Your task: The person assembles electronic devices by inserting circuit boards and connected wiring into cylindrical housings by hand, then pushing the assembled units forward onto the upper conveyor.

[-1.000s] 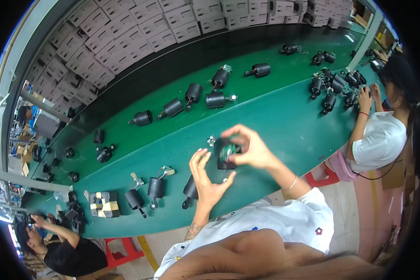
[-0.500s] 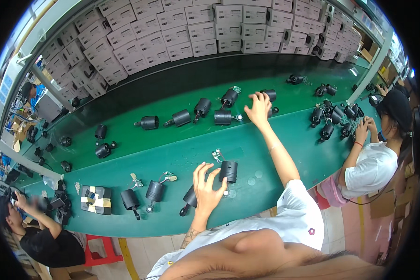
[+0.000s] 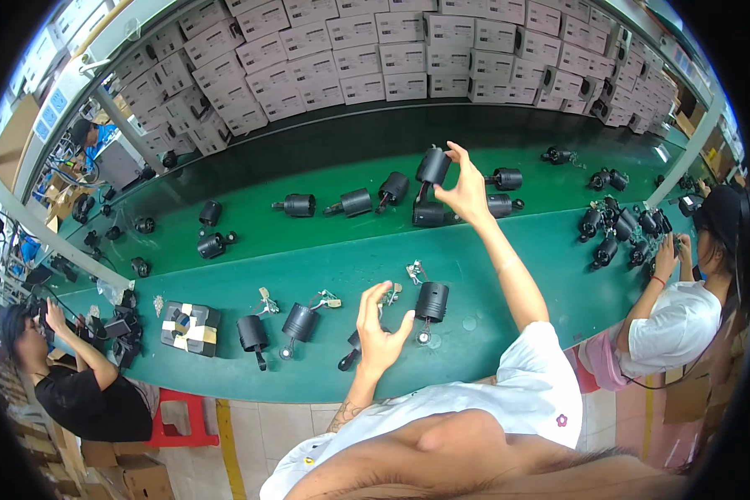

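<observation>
On the far strip of the green bench, my right hand (image 3: 468, 185) curls its thumb and fingers around a black cylindrical housing (image 3: 432, 165), tilted above another black cylinder (image 3: 428, 215) lying there. Closer to me, my left hand (image 3: 380, 335) has its thumb and fingers apart and holds nothing. Just right of it, a ribbed black cylinder (image 3: 432, 302) stands with a wired circuit board (image 3: 414, 271) behind it and a small round part (image 3: 423, 337) in front. A further black cylinder (image 3: 352, 353) is partly hidden by the left hand.
Two black cylinders with wires (image 3: 300, 322) and a taped black block (image 3: 191, 328) lie to the left. Several cylinders (image 3: 355, 202) line the far strip. White boxes (image 3: 358, 62) are stacked behind. A co-worker sits on each side; a pile of parts (image 3: 615, 229) lies right.
My right hand has shifted left from beside one cylinder and now grips another, which has tilted and risen. My left hand has drawn away from the ribbed cylinder. The whole view has shifted.
</observation>
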`<state>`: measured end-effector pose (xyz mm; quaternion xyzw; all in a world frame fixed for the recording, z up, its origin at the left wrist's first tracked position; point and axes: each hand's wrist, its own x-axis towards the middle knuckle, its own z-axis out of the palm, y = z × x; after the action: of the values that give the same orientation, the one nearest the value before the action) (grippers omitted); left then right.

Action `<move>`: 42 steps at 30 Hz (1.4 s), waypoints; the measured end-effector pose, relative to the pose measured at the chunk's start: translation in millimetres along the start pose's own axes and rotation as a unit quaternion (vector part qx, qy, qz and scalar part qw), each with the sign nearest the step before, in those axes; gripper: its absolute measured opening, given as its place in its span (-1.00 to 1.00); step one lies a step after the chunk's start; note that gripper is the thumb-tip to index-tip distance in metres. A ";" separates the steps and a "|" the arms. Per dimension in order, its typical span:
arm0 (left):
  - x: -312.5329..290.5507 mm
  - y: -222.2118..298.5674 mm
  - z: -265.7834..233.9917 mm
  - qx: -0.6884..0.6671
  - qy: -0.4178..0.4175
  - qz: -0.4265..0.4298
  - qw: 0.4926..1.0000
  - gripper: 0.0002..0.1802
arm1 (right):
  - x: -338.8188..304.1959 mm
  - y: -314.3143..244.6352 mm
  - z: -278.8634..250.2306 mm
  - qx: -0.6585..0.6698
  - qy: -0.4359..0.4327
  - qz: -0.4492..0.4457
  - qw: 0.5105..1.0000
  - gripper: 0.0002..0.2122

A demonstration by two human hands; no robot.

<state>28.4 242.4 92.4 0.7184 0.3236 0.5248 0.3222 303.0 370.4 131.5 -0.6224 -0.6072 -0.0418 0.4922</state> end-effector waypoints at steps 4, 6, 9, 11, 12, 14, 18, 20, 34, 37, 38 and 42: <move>3.3 23.8 -15.7 -0.095 0.030 -0.093 0.991 -0.11 | -46.6 -94.3 -44.8 0.129 -0.095 -0.096 0.982 -0.19; 6.2 31.9 -18.5 -0.124 0.021 -0.103 0.987 -0.01 | -77.8 -123.9 -55.2 0.163 -0.136 -0.112 0.971 -0.18; 6.5 38.9 -24.4 -0.149 0.026 -0.126 0.980 0.08 | -116.0 -145.5 -62.5 0.190 -0.155 -0.193 0.950 -0.28; 4.1 37.7 -30.2 -0.159 -0.017 -0.135 0.978 0.06 | -133.4 -152.2 -66.2 0.176 -0.120 -0.218 0.953 -0.33; 3.0 36.9 -33.5 -0.165 -0.041 -0.138 0.976 0.05 | -140.4 -154.3 -67.3 0.166 -0.100 -0.229 0.954 -0.36; 2.7 37.5 -38.9 -0.172 -0.066 -0.148 0.972 0.05 | -150.6 -155.2 -67.8 0.159 -0.085 -0.234 0.956 -0.39; 3.7 41.8 -46.9 -0.016 -0.163 -0.089 0.983 -0.03 | -167.5 -158.4 -66.9 0.127 -0.096 -0.196 0.968 -0.47; 0.5 42.0 -46.8 -0.034 -0.158 -0.120 0.979 -0.06 | -171.3 -162.4 -66.6 0.144 -0.109 -0.185 0.966 -0.48; -19.6 39.9 -47.8 -0.389 -0.160 -0.187 0.888 -0.24 | -163.7 -129.2 -46.5 0.541 -0.239 0.305 0.746 -0.66; -25.0 30.7 -47.3 -0.366 -0.177 -0.182 0.895 -0.23 | -192.1 -130.9 -27.9 0.690 -0.246 0.369 0.572 -0.69; -26.2 29.3 -47.7 -0.359 -0.183 -0.181 0.897 -0.22 | -196.9 -131.3 -25.8 0.732 -0.245 0.385 0.506 -0.69; -20.6 35.2 -56.2 -0.317 -0.228 -0.267 0.881 -0.21 | -191.1 -132.5 -24.2 0.712 -0.214 0.335 0.579 -0.74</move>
<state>-26.1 212.2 123.0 0.5639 0.2372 0.3154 0.7254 161.1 188.3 94.1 -0.2216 -0.2781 0.7061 0.6124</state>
